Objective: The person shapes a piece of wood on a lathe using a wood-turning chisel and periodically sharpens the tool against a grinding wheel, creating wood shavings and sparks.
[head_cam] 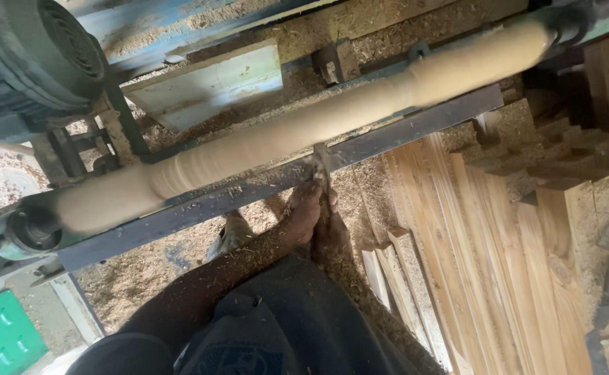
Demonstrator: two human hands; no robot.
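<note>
While both hands [318, 215] (dusty) grip chisel [322, 161], spindle [297, 125] blurs

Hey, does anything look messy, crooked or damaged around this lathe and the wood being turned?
Nothing looks damaged. Sawdust and shavings cover the floor, the lathe bed and the person's forearms. The turned spindle sits straight between its ends, and both hands, left hand and right hand, grip the chisel on the rest.

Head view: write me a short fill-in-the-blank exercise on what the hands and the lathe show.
1. Both hands grip one metal ____ against the workpiece.
2. The spinning wooden spindle is pale and ____ in cross-section.
3. The tool rests on a long dark metal ____.
4. A stack of wooden ____ lies below.

Missing: chisel; round; rail; planks
</note>
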